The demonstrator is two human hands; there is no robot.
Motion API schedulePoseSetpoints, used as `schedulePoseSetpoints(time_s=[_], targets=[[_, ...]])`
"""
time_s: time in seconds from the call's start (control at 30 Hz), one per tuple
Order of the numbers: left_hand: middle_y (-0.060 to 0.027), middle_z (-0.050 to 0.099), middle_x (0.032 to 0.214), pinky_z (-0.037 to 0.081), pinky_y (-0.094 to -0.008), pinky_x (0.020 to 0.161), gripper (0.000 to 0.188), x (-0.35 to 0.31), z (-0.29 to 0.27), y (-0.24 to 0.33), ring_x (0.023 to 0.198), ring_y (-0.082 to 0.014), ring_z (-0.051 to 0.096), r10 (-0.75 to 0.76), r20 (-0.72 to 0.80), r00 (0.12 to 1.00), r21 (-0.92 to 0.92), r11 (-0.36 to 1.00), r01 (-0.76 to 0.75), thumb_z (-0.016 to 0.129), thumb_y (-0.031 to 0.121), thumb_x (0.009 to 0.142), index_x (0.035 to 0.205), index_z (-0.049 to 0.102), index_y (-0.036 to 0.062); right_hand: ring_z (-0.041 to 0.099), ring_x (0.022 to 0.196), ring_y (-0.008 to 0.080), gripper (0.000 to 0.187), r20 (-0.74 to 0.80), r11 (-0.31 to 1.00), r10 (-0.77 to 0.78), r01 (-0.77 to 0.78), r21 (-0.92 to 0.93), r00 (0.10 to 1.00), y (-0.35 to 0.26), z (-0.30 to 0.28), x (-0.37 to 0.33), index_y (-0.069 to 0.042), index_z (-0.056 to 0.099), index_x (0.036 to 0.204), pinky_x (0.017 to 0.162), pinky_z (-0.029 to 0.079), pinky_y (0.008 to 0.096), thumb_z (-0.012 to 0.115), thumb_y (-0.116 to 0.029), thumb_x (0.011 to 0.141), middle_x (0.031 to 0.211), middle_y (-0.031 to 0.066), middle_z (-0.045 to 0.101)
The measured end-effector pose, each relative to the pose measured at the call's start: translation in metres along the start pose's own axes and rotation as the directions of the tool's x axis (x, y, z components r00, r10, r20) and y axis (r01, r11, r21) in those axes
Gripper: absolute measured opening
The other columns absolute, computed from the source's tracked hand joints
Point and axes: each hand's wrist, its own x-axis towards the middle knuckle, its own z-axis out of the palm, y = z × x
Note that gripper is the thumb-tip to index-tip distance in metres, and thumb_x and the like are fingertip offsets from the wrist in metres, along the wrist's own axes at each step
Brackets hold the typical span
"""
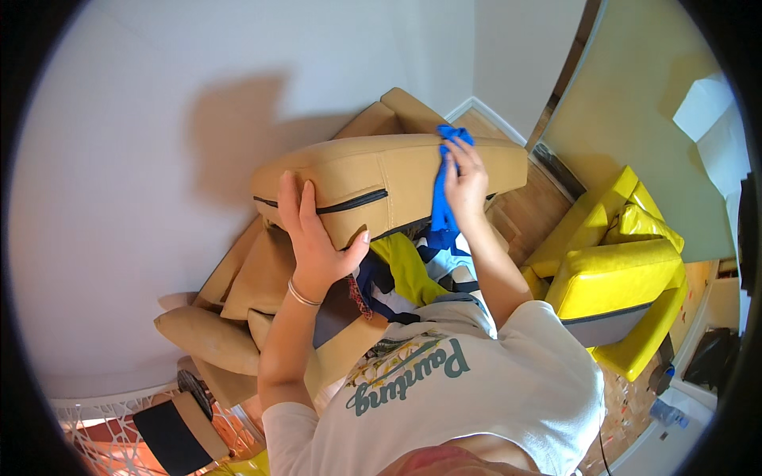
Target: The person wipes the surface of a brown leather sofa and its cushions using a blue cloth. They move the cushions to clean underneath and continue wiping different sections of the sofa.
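A large tan sofa cushion point(421, 170) is raised in front of me, a black zipper point(353, 201) running along its near side. My left hand point(317, 238) grips its near left corner, fingers up against the side and thumb apart. In my right hand point(467, 178) is a bright blue cloth point(441, 190), pinched against the cushion's top right edge and hanging down over its side. Below the cushion, a pile of clothes lies close to my body, including a yellow-green garment point(409, 270) and dark and light pieces. The cushion hides part of the pile.
The tan sofa point(230, 293) stands against the white wall, with loose tan pillows point(210, 337) at left. A yellow armchair point(619, 278) is at right on the wooden floor. At lower left is a white lattice piece point(103, 424); a plastic bottle point(668, 413) lies at lower right.
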Motion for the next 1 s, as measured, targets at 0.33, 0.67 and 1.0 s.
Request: schedulePoseSetpoints(time_s=[0.33,0.67,1.0], targets=[[-0.0373,0.022,0.155,0.025,-0.0574,0.115,0.094,0.0,0.004,0.032,0.142,-0.0522,0.028,-0.034,0.024,0.999,0.07,0.997,0.032,0.075,0.027,0.078,0.151,0.026,-0.005,0.066,0.107,0.0365,0.024,0.024,0.762,-0.485,0.409,0.503,0.874,-0.125,0.0,0.013,-0.005,0.073,0.108,0.094,0.053,0.043,0.069,-0.005,0.084,0.118,0.0164,0.069],[-0.0339,0.027,0.151,0.031,-0.0563,0.109,0.091,0.033,-0.035,0.007,0.132,-0.0528,0.034,0.19,0.427,0.884,0.043,0.972,-0.23,0.094,0.039,0.053,0.134,0.058,0.0244,0.06,0.099,0.0389,0.038,-0.008,0.996,-0.087,0.087,0.002,0.996,0.003,-0.039,-0.02,0.0,0.067,0.114,0.089,0.048,0.0453,0.069,-0.013,0.079,0.109,0.0207,0.067],[-0.0322,0.029,0.151,0.035,-0.0567,0.11,0.098,0.075,-0.014,-0.003,0.136,-0.0493,0.036,0.243,0.274,0.931,-0.09,0.97,-0.226,0.093,0.033,0.055,0.14,0.05,0.0128,0.054,0.121,0.0393,0.052,-0.001,0.847,-0.485,0.47,0.247,0.875,-0.085,-0.009,-0.043,-0.01,0.067,0.12,0.101,0.045,0.0507,0.071,-0.012,0.069,0.137,0.0156,0.056]])
